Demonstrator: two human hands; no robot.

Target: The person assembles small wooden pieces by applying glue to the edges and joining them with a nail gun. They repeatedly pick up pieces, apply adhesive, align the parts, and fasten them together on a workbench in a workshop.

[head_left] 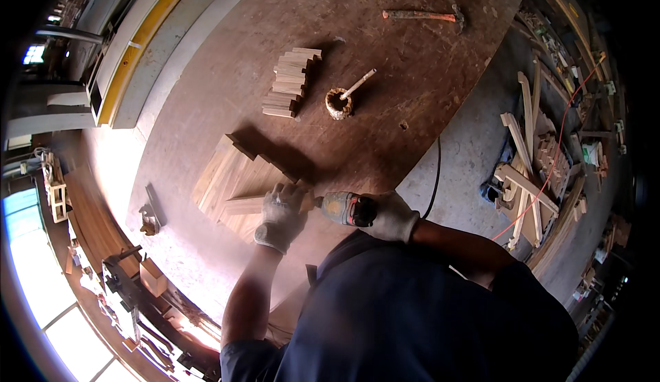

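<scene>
My right hand (pixel 390 218), in a pale work glove, is closed round a power drill (pixel 337 208) with a grey-and-red body. The drill's nose points left, toward a small wooden piece (pixel 307 201) at my left hand (pixel 282 215). That gloved left hand is closed on the wooden piece, its fingers curled over the end. Under and beside it lies a group of wooden boards (pixel 234 176) with a stepped far edge. The drill's tip is too blurred to tell whether it touches the wood.
Beyond the boards on the brown worktable (pixel 385 141) lie stacked short wooden strips (pixel 291 83). A crusted pot (pixel 338 104) with a stick stands beside them. A hammer (pixel 423 15) lies farther off, a metal tool (pixel 149 215) at left. Timber offcuts (pixel 526 189) cover the floor at right.
</scene>
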